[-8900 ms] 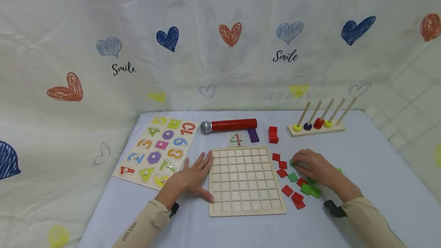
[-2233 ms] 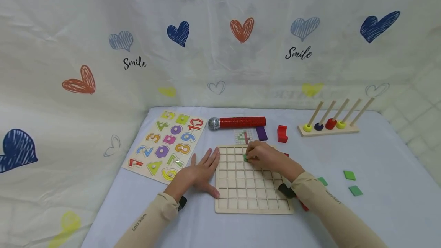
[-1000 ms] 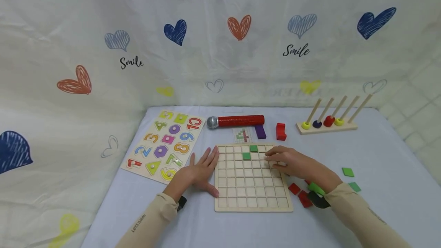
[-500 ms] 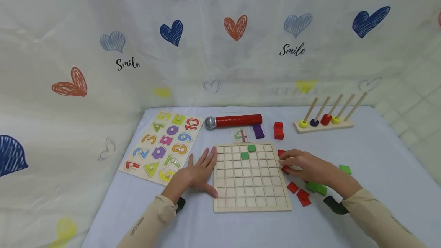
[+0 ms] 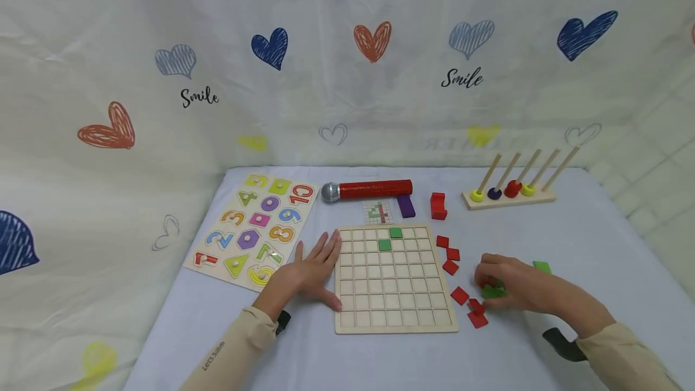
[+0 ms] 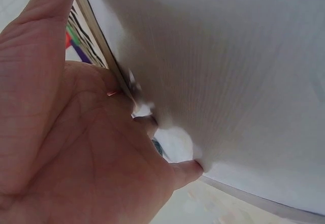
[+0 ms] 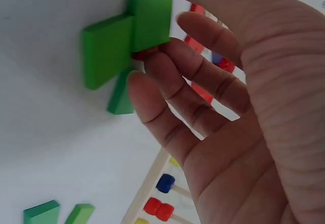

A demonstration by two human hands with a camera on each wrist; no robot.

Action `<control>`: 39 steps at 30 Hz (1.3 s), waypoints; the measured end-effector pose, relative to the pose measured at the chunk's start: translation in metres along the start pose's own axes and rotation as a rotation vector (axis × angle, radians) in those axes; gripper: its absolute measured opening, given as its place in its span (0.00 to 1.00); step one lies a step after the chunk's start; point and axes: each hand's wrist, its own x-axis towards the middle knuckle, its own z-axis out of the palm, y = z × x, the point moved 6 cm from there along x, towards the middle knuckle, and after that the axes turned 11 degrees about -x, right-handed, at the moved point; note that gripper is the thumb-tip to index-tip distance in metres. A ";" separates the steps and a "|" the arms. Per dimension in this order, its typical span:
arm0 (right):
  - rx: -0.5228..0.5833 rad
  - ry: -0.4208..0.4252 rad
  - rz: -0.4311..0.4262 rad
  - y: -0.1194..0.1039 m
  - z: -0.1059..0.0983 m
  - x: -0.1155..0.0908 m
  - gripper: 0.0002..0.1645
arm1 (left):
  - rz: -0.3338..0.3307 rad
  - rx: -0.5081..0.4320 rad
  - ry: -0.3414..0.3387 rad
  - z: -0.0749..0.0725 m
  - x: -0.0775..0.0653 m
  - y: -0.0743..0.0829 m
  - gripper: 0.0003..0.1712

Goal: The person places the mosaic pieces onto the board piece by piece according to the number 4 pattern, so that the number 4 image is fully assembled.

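My left hand [image 5: 309, 273] lies with spread fingers along the left edge of the wooden grid board [image 5: 396, 326]; the left wrist view shows its palm [image 6: 91, 148] against the board's side. In the board's upper rows sit two green square tiles, one [image 5: 396, 232] a row above the other [image 5: 385, 245]. Right of the board, my right hand [image 5: 516, 282] is over a small pile of green tiles [image 5: 493, 291]. In the right wrist view its loosely bent fingers [image 7: 147, 94] reach beside the green tiles [image 7: 107, 49], with a bit of red between them; no grip shows.
Several red tiles [image 5: 460, 295] are scattered along the board's right side. Behind the board are a pattern card [image 5: 377, 212], a red microphone [image 5: 374, 189], a purple block [image 5: 405, 206] and a red block [image 5: 438, 206]. A number puzzle [image 5: 217, 267] lies left, a peg stacker [image 5: 510, 201] back right.
Two green tiles now sit in the grid, where none lay at first. My right hand has left the board and moved right to the green pile. My left hand has stayed at the board's edge.
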 end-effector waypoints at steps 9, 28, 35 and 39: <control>-0.016 0.057 0.002 0.001 0.011 -0.015 0.20 | -0.023 0.005 0.008 0.000 0.000 0.002 0.86; 0.000 0.204 -0.148 -0.024 -0.010 0.008 0.19 | -0.018 -0.010 -0.010 -0.003 0.000 -0.001 0.85; 0.023 0.195 -0.190 -0.033 -0.013 0.026 0.17 | -0.021 0.003 -0.020 -0.002 0.001 -0.001 0.85; 0.031 0.189 -0.194 -0.036 -0.015 0.033 0.17 | -0.017 0.016 -0.014 0.000 0.003 -0.002 0.85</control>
